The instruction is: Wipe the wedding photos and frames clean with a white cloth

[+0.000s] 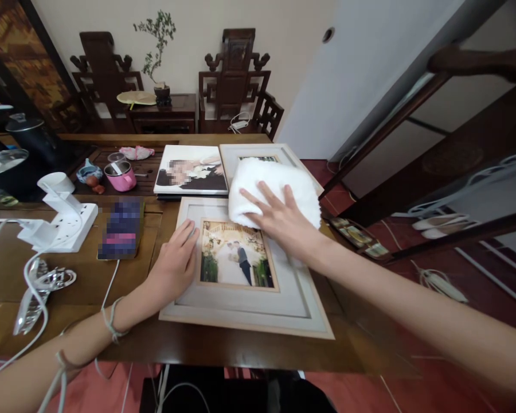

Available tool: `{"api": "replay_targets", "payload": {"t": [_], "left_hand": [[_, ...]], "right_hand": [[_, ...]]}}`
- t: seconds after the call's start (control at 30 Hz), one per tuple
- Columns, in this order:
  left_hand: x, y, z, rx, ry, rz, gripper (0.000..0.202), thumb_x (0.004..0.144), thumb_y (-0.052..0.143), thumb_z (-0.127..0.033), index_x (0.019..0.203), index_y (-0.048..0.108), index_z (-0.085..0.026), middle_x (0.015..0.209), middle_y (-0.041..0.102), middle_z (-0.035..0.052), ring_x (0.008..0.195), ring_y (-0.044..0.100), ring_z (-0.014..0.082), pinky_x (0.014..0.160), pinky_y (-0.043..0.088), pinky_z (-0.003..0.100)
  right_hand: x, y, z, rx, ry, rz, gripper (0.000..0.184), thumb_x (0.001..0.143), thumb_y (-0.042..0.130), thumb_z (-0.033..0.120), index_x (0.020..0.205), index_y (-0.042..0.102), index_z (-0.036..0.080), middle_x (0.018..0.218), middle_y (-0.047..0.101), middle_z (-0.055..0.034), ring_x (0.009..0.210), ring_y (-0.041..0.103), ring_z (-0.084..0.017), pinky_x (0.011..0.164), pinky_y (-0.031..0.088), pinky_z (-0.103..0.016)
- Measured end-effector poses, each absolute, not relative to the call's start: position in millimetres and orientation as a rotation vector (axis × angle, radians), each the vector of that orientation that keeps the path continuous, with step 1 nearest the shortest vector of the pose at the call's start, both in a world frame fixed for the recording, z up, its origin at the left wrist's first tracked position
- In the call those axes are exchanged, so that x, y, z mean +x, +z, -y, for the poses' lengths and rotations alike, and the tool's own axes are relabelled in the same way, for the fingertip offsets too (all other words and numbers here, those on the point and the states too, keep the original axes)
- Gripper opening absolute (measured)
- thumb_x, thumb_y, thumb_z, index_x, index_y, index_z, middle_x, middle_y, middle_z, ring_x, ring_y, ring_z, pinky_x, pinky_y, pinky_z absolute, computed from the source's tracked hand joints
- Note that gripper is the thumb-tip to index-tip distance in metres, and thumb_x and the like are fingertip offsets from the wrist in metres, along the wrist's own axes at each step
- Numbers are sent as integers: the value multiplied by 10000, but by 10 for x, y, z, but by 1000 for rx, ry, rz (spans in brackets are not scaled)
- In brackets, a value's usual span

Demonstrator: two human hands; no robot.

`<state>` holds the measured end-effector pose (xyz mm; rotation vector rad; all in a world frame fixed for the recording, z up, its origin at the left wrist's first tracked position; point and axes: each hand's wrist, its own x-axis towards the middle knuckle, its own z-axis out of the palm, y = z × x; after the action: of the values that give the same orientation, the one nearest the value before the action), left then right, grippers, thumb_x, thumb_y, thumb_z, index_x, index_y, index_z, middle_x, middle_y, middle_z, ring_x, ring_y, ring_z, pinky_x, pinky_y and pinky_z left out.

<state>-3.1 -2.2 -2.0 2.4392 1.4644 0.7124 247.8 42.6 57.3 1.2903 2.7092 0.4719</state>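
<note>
A picture frame (241,310) with a pale mat and a wooden rim lies flat at the table's front edge, holding a photo (223,258) of a couple. Along its left side rests my left hand (176,258), fingers close together and bent over the border, gripping it. My right hand (279,212) presses a folded white towel (275,178) with fingers spread across it. The towel covers the frame's upper right corner and part of a second picture frame (292,155) behind. Left of that one is a photo panel (193,166), stacked on something dark.
On the left are a smartphone (122,229), a white power strip (73,226) with cords, a clear hair claw (43,292), a pink mug (122,176) and a black kettle (28,137). Carved chairs (234,80) stand behind. A wooden rack (413,172) is at the right.
</note>
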Motion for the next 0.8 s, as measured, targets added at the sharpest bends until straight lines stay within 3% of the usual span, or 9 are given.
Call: {"api": "replay_targets", "payload": {"t": [0.2,0.4,0.53,0.8], "left_hand": [[-35,-38,17,2415,726,-1487,421,970,324,-190,1368,430,-104,1485,402,184,1423,306,280,1119,340,546],[-37,-47,12,2422,717,-1475,428,973,318,-199,1374,422,-90,1485,399,196,1426,299,285,1126,331,550],[-40,-62,14,2434,744,-1460,430,971,315,-183,1385,413,-116,1490,393,189,1429,293,285,1122,323,567],[-71,-83,-11,2454,711,-1432,484,918,328,-93,1397,397,-119,1488,394,188,1432,283,279,1123,310,578]], "right_hand": [[2362,462,-23,1155,200,-2761,677,661,506,-152,1226,643,193,1552,270,-128,1382,216,-477,1005,298,-747],[2396,611,755,997,-165,-2852,422,813,591,71,1143,685,318,1507,383,-51,1321,393,-436,938,439,-681],[2304,755,897,922,-355,-2824,346,850,598,196,1172,672,300,1522,350,-49,1352,341,-431,982,413,-670],[2152,459,-30,1173,203,-2766,613,761,497,-73,1296,592,210,1568,221,-127,1395,171,-476,1009,304,-736]]}}
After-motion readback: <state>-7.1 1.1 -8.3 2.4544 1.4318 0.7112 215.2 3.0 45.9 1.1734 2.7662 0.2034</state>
